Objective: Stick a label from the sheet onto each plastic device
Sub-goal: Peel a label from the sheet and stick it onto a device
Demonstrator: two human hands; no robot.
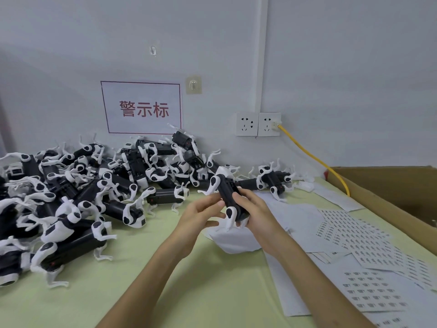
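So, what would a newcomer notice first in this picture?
A big pile of black-and-white plastic devices fills the left of the green table. In the middle, the right hand grips one device and the left hand touches it. On the right lie label sheets.

2 sockets [247,124] w/ yellow cable [314,157]
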